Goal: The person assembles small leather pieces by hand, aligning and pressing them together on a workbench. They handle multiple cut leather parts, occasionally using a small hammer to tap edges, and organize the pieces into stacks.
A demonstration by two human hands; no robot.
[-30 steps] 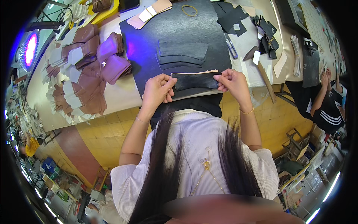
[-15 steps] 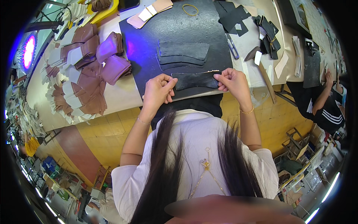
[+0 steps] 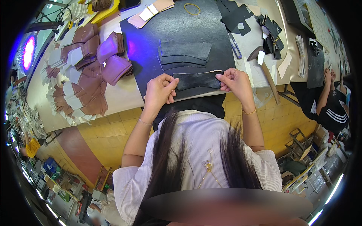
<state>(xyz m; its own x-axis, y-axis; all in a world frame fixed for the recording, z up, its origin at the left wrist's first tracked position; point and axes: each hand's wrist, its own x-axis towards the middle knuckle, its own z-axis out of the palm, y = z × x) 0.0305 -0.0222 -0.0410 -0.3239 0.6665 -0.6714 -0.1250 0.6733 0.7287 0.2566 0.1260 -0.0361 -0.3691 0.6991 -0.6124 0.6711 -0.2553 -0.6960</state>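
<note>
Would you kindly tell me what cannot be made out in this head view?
In the head view:
- Underside of the black piece: hidden by its upper face.
- Its ends: partly covered by the left hand and the right hand.
- Dark flat object: cut off by the upper edge.
- Co-worker's hands: too small for detail.

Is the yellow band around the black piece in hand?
No, the yellow band lies on the black mat, beyond the black piece that the left hand and right hand hold.
</note>
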